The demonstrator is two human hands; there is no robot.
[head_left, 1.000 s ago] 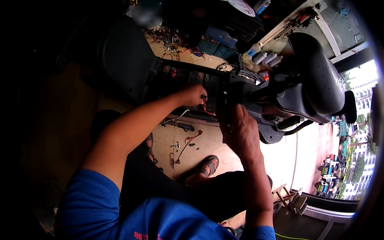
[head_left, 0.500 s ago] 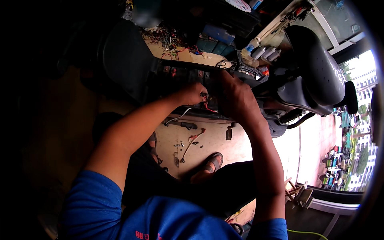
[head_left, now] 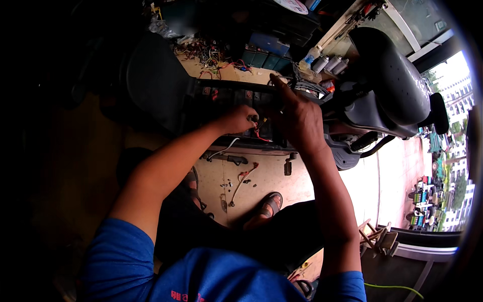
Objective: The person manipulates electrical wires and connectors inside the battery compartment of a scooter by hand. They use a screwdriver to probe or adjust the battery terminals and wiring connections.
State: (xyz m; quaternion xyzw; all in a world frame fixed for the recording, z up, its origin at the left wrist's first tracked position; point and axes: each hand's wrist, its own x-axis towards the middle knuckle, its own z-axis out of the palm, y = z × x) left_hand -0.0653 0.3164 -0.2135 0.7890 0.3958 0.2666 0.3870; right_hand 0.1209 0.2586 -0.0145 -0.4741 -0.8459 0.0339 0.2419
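Observation:
In the open floor well of a dark electric scooter sits a row of black batteries (head_left: 241,95) with metal terminals. My left hand (head_left: 239,121) reaches over them, thumb and fingers pinched together at the end of a red wire (head_left: 260,136). Just right of it, my right hand (head_left: 304,121) is above the battery row, its index finger stretched toward the far side. The other fingers are curled; shadow hides whatever lies under them. A white cable (head_left: 229,147) hangs over the near edge of the well.
Left is the scooter's seat (head_left: 153,83); right, its large rounded dark part (head_left: 390,75). A loose cable with red ends (head_left: 243,183) and small parts lie on the floor by my sandalled foot (head_left: 270,205). Tangled wires (head_left: 206,53), spray cans (head_left: 329,64) and more batteries (head_left: 269,53) stand beyond.
My right index finger has lifted and stretched out farther toward the far side. The left hand has barely moved, still at the red wire. The whole view has shifted slightly.

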